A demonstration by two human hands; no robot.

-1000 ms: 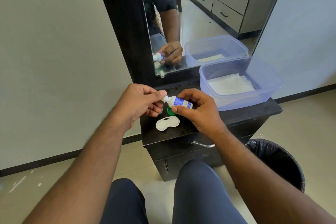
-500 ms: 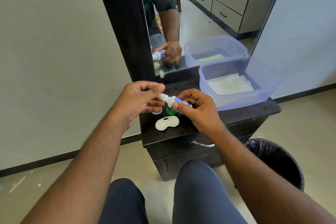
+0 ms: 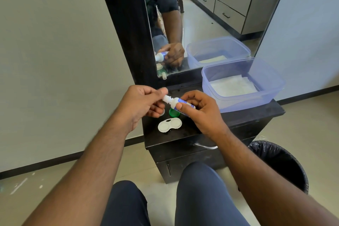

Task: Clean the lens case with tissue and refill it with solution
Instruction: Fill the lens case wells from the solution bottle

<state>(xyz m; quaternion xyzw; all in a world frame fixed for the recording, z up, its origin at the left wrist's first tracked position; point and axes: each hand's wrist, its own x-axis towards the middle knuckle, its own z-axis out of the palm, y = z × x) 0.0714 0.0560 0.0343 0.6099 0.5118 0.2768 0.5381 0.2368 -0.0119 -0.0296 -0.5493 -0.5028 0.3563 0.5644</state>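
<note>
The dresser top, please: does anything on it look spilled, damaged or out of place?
Nothing stands out. The white lens case lies open and flat beside its green cap, the tissue tub sits upright, and no liquid shows on the dresser top.

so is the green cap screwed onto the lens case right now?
No. The green cap lies loose on the cabinet top, apart from the open white lens case.

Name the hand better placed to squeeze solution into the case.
Right. The right hand already grips the solution bottle above the open lens case; the left hand only pinches its cap end.
</note>
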